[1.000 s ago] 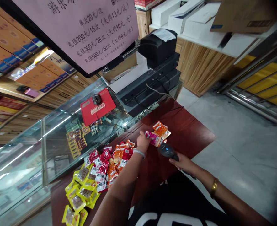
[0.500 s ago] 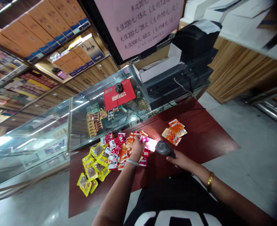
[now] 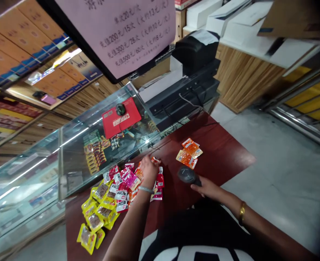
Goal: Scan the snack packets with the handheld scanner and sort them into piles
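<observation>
My right hand [image 3: 206, 186] is closed around the handle of a dark handheld barcode scanner [image 3: 187, 174], its head pointing left above the dark red tabletop [image 3: 173, 203]. My left hand [image 3: 149, 171] rests on a pile of small snack packets, fingers curled at an orange snack packet [image 3: 156, 160] that is partly hidden beneath them. A pink packet [image 3: 131, 179] lies on top of the pile, left of that hand. Red and white packets [image 3: 121, 195] surround it, and several yellow packets [image 3: 94, 221] spread to the lower left. Beyond the scanner lie a few orange packets [image 3: 189, 154], overlapping.
A glass display counter [image 3: 73, 145] runs along the table's far side, bearing a red mouse pad [image 3: 134, 112] and a black mouse [image 3: 120, 109]. Behind stand a monitor with a pink price sheet [image 3: 132, 32], a white box [image 3: 160, 85] and a black printer-like machine [image 3: 196, 49].
My left hand has moved from the scanner's light back onto the pile. The pink packet now lies on the pile's left part. The scanner's bright light is gone, and the view has shifted right.
</observation>
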The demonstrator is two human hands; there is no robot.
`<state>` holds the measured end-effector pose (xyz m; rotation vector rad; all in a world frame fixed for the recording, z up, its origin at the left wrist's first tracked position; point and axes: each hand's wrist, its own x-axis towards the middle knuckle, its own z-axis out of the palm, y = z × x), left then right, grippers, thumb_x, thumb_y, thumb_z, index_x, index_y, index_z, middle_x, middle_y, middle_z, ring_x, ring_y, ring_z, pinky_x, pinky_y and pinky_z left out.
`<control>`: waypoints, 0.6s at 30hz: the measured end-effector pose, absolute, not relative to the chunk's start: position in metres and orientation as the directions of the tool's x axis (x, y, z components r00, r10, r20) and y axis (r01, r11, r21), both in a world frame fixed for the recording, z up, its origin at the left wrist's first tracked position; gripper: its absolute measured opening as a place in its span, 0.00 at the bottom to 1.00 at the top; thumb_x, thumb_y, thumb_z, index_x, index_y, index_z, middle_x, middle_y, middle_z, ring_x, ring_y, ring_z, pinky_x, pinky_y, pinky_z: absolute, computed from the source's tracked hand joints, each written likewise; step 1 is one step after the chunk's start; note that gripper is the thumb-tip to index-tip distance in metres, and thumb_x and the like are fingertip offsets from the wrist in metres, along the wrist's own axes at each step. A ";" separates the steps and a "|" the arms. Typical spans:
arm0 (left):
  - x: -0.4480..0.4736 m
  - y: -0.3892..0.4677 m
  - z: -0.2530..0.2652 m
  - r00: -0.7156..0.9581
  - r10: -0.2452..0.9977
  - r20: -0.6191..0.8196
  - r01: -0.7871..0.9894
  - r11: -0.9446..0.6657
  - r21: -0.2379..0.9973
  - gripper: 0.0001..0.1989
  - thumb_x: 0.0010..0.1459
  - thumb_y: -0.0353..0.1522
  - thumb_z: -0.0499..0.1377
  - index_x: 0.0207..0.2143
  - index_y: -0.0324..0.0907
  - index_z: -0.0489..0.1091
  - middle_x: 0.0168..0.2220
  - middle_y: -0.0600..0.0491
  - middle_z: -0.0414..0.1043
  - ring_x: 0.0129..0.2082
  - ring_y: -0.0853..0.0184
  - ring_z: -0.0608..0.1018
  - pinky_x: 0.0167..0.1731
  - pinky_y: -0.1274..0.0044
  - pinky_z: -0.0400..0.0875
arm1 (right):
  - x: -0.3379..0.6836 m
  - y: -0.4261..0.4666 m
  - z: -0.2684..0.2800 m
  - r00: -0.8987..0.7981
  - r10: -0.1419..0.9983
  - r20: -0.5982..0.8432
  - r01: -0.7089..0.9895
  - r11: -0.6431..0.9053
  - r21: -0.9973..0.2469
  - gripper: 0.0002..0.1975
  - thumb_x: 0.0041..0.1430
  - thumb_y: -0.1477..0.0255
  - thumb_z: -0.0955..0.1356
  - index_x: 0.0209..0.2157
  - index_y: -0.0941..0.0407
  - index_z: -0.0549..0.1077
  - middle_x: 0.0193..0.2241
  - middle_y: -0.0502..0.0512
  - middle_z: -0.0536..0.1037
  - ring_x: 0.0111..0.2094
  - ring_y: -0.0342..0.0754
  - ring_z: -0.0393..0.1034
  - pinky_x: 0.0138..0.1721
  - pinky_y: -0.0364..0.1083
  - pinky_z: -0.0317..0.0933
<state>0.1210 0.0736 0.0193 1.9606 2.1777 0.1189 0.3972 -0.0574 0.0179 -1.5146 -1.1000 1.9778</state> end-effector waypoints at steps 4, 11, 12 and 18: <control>0.222 0.110 -0.009 0.123 0.959 -0.257 0.938 -0.028 0.346 0.29 0.54 0.44 0.64 0.54 0.39 0.66 0.51 0.41 0.71 0.53 0.54 0.71 0.55 0.68 0.61 | 0.419 -0.068 0.012 -0.229 0.724 -0.650 0.096 -0.648 -0.755 0.34 0.49 0.47 0.70 0.49 0.57 0.68 0.16 0.39 0.63 0.13 0.38 0.55 0.16 0.40 0.50; 0.299 0.145 -0.030 0.151 0.922 -0.357 0.938 -0.019 0.347 0.25 0.53 0.45 0.64 0.49 0.39 0.70 0.50 0.39 0.71 0.53 0.54 0.71 0.53 0.68 0.61 | 0.439 -0.077 0.018 -0.163 0.722 -0.673 0.075 -0.671 -0.738 0.35 0.51 0.47 0.70 0.51 0.59 0.67 0.13 0.39 0.60 0.13 0.40 0.56 0.17 0.41 0.50; 0.300 0.147 -0.030 0.149 0.919 -0.365 0.940 -0.017 0.341 0.24 0.53 0.45 0.64 0.46 0.40 0.71 0.50 0.39 0.71 0.53 0.54 0.71 0.52 0.68 0.62 | 0.440 -0.077 0.018 -0.162 0.721 -0.674 0.071 -0.672 -0.737 0.35 0.51 0.47 0.70 0.51 0.59 0.67 0.13 0.39 0.60 0.13 0.40 0.56 0.17 0.41 0.49; 0.268 0.137 -0.027 0.149 0.864 -0.480 0.823 0.161 0.545 0.15 0.57 0.38 0.62 0.45 0.43 0.68 0.39 0.50 0.77 0.38 0.65 0.77 0.40 0.75 0.67 | 0.440 -0.076 0.013 -0.141 0.717 -0.683 0.052 -0.684 -0.728 0.34 0.49 0.48 0.71 0.50 0.58 0.68 0.15 0.39 0.62 0.13 0.39 0.56 0.17 0.40 0.50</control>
